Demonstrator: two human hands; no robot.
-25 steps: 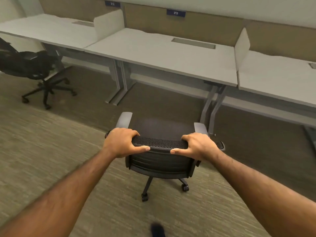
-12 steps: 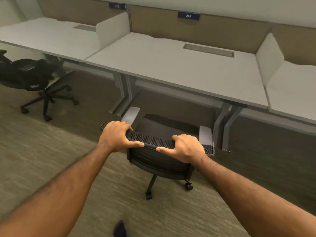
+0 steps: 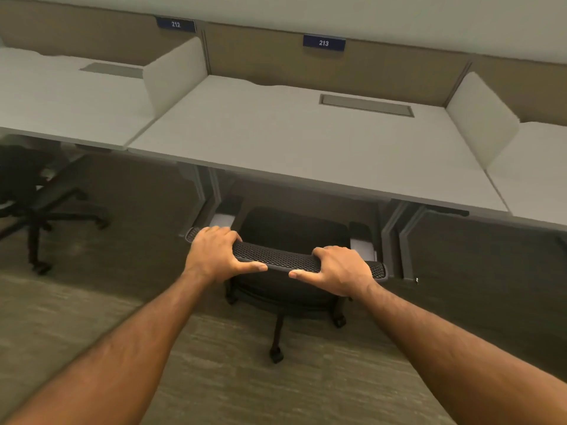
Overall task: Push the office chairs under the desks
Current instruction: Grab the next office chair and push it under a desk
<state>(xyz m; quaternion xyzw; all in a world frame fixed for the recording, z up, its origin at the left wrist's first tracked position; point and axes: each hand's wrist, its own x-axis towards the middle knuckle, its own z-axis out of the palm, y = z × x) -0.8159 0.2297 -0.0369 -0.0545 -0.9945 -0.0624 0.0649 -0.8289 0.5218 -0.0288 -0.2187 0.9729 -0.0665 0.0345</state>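
Observation:
A black mesh-backed office chair (image 3: 285, 260) stands in front of me, its seat and grey armrests partly under the front edge of the white desk (image 3: 291, 142) marked 213. My left hand (image 3: 216, 256) grips the left end of the backrest's top edge. My right hand (image 3: 339, 269) grips the right part of the same edge. The chair's base and castors show below the backrest on the carpet. A second black office chair (image 3: 33, 197) stands out from the desk marked 212 (image 3: 61, 105) at the far left.
Grey desk legs (image 3: 399, 237) stand close to the right of the chair, and another pair (image 3: 208, 194) to its left. White dividers (image 3: 171, 75) separate the desks. A tan panel wall runs behind them. Carpet covers the floor around me.
The chair has rolled forward with both hands on its backrest; its seat and armrests now sit under the desk edge. I have stepped closer to the desk.

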